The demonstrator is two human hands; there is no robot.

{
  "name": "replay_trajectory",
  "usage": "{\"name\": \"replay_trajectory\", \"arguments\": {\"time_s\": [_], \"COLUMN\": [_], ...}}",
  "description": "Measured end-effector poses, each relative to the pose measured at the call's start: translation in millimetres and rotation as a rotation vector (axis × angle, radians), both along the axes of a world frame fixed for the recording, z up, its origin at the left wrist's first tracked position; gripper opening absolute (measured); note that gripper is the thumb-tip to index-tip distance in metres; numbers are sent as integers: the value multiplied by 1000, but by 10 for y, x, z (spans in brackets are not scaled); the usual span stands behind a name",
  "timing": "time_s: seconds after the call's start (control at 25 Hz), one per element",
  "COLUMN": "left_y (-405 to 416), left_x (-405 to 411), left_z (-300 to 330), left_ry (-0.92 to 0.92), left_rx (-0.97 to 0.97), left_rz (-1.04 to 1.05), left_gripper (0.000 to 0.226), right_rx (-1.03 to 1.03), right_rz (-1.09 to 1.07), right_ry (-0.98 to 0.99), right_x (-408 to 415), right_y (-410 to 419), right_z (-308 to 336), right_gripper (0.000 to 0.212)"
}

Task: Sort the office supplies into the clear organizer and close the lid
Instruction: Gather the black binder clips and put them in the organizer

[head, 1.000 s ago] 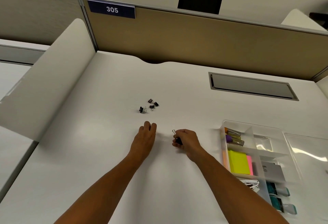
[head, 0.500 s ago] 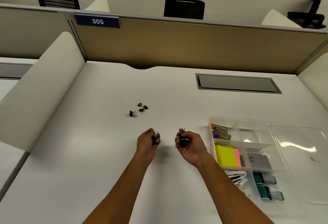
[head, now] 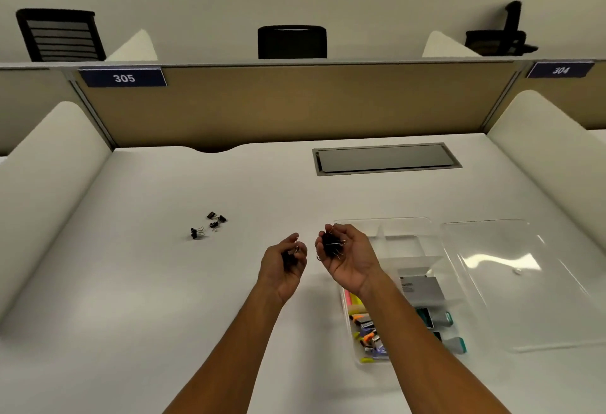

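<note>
I see a small bunch of black binder clips (head: pixel 331 243) lying in the cupped palm of my right hand (head: pixel 347 257), whose fingers curl around them, just left of the clear organizer (head: pixel 387 226). My left hand (head: pixel 283 264) is close beside it, not touching, and its grip pinches another black binder clip (head: pixel 290 254). Four loose binder clips (head: pixel 210 225) lie on the white surface (head: pixel 131 282), well to the left. The organizer's lid (head: pixel 511 282) lies open, flat to its right. Highlighters (head: pixel 367 331) lie inside the near compartment.
</note>
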State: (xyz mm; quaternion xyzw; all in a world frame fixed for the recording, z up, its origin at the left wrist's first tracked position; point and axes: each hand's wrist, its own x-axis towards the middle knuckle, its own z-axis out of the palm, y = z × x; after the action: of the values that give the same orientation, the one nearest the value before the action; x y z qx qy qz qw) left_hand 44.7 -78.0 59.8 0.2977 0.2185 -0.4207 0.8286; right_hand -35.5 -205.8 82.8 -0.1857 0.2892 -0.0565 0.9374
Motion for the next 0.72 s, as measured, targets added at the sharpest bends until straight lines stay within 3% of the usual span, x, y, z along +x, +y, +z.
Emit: {"name": "replay_trajectory", "arguments": {"time_s": [0.24, 0.4, 0.72], "left_y": [-875, -1456, -2204], "left_x": [-310, -468, -650], "left_z": [169, 226, 167], "left_ry": [-131, -146, -212], "left_rx": [164, 238, 450], "left_rz": [-174, -248, -407], "left_gripper": [12, 18, 25], "right_rx": [-18, -13, -43], "right_rz": [-192, -341, -413], "right_ry": [58, 191, 353], "right_x": [-355, -538, -705], "right_y": [-657, -1099, -1667], "right_z": [-14, -26, -112], "right_gripper": [24, 31, 41]}}
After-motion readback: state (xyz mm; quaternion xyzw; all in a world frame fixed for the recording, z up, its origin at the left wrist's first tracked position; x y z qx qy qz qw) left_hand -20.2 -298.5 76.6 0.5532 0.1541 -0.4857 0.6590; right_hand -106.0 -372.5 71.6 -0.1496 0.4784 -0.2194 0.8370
